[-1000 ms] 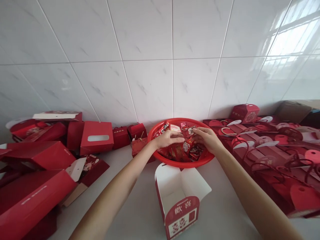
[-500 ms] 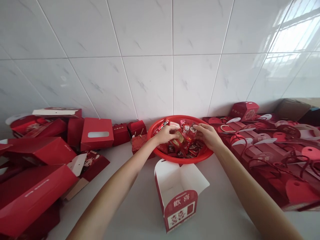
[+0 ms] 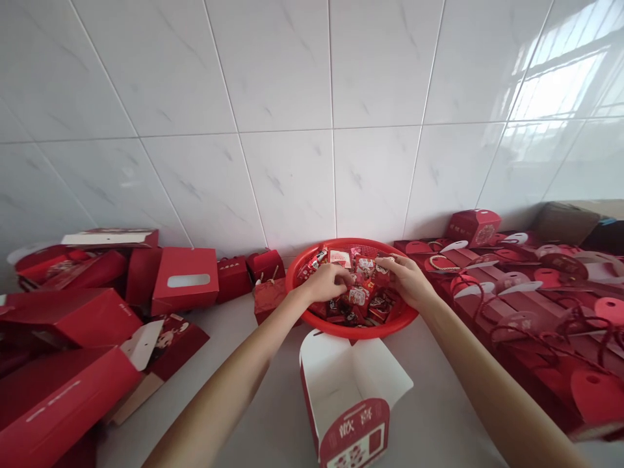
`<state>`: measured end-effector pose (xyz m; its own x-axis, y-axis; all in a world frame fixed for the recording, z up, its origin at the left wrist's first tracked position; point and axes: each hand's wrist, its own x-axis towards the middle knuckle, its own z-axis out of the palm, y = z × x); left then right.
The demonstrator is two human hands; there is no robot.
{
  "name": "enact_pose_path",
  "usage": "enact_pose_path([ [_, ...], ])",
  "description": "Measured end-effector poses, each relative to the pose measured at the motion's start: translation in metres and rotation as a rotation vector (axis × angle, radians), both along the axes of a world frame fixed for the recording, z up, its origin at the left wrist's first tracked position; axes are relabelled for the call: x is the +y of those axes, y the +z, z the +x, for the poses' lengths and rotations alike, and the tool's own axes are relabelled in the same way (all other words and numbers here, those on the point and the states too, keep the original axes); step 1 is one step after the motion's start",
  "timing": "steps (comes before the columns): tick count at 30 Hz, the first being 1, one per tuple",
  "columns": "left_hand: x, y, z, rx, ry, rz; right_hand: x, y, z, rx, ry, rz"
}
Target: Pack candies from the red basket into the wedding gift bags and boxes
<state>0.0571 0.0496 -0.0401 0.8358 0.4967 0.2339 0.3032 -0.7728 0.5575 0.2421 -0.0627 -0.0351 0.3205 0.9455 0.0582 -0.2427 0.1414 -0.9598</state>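
An oval red plastic basket (image 3: 358, 333) stands against the wall, filled with small wrapped sweets (image 3: 358, 296) in mostly red packets. My left hand (image 3: 325, 284) is over its left side with the fingers curled in. What those fingers hold, if anything, is hidden. At the basket's right side, my right hand (image 3: 410, 281) pinches the edge of a red sweet packet (image 3: 383, 268) between thumb and fingers. In front of the basket sits an open gift box (image 3: 358, 429), red outside and white inside, its flaps spread. No contents show inside it.
Loose red boxes (image 3: 185, 279) are piled on the left. Rows of red boxes with cord handles (image 3: 526, 318) fill the right side, with a brown carton (image 3: 565, 224) behind. A white tiled wall (image 3: 287, 182) bounds the table's back.
The gold-looking packet beside my left fingers no longer shows, and a red packet with a pale design is visible there. My left fingers curl more. The whole view has shifted slightly.
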Motion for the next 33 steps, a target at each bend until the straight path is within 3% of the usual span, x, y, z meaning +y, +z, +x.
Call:
enact_pose_path([
  [3, -0.002, -0.002, 0.001, 0.126, -0.072, 0.029, 0.000, 0.000, 0.000, -0.005, 0.000, 0.026],
  [9, -0.006, -0.005, 0.003, 0.299, -0.058, 0.215, 0.000, -0.001, 0.000, 0.002, -0.058, 0.003],
  [16, -0.006, 0.005, 0.014, 0.328, -0.100, 0.335, 0.004, 0.002, -0.003, 0.098, -0.095, -0.019],
  [20, -0.006, 0.011, 0.040, 0.305, -0.068, 0.290, 0.005, 0.002, -0.002, 0.110, -0.079, 0.000],
  [24, -0.011, 0.010, 0.063, 0.404, 0.018, 0.249, 0.005, 0.001, -0.002, 0.114, -0.079, 0.014],
  [28, -0.010, 0.008, 0.062, 0.357, -0.024, 0.208, 0.004, 0.003, -0.002, 0.128, -0.078, 0.007],
  [33, 0.001, 0.006, 0.052, 0.083, 0.019, 0.104, 0.003, 0.005, -0.003, 0.133, -0.070, 0.000],
])
